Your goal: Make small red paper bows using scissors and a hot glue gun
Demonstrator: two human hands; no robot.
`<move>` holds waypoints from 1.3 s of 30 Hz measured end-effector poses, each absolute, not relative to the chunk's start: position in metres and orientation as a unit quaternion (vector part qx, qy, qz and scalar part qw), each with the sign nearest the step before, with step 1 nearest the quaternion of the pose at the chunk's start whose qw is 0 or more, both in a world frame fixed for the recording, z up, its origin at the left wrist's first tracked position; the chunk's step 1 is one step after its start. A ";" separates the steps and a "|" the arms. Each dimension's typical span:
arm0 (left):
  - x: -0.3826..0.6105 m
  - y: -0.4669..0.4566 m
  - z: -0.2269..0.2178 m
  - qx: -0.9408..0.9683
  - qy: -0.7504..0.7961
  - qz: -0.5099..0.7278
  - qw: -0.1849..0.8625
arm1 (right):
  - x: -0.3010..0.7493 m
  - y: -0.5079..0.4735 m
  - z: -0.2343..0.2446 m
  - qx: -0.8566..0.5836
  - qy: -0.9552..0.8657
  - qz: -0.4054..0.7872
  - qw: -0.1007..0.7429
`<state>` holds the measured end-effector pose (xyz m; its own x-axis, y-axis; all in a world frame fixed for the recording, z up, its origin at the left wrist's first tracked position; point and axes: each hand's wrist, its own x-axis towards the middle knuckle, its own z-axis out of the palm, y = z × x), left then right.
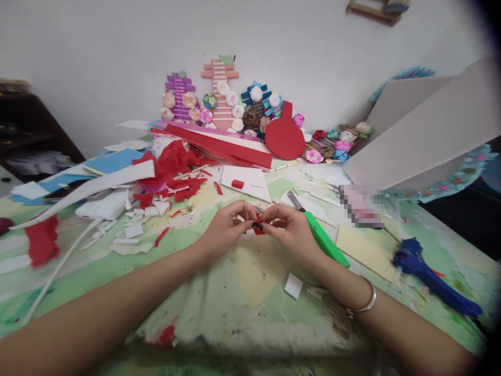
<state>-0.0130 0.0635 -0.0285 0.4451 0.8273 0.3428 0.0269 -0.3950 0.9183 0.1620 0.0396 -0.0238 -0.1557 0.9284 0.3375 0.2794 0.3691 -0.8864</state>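
Small red piece (258, 230), maybe paper, is held just over the messy table (203, 303), in front of the person. The left hand (225, 230) and the right hand (291, 230) both pinch it with their fingertips, so the fingers hide most of it. Close to the front edge is a red scrap (168, 334). A white square (293, 285) lies near the right arm. A green box cutter (324, 237) rests just beside the right hand, with its handle going behind the arm, so it is a bit in the way. Farther right are a yellow card (366, 253) and a blue glue gun (434, 282). White bits (133, 231) are spread out on the left. Past the hands, a small red block (237, 184) sits on a white board (250, 176). Left of that is a big heap of crumpled red paper (174, 159). Behind it lies a long red strip (219, 146). Next to the strip stands a red guitar shape (284, 138). At the back, a purple craft (180, 99) and a pink craft (219, 112) with paper flowers (232, 98) stand by the wall (274, 42).
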 end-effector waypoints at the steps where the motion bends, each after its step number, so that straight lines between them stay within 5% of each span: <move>1: -0.013 0.063 -0.028 0.712 0.299 0.434 0.463 | 0.162 0.040 -0.024 -0.445 -0.673 0.350 0.475; 24: -0.012 0.065 -0.030 0.686 0.355 0.441 0.456 | 0.161 0.042 -0.026 -0.470 -0.634 0.413 0.454; 30: -0.015 0.066 -0.031 0.717 0.402 0.438 0.364 | 0.163 0.045 -0.028 -0.473 -0.629 0.410 0.460; 39: -0.015 0.067 -0.034 0.704 0.419 0.443 0.364 | 0.166 0.049 -0.032 -0.469 -0.625 0.417 0.464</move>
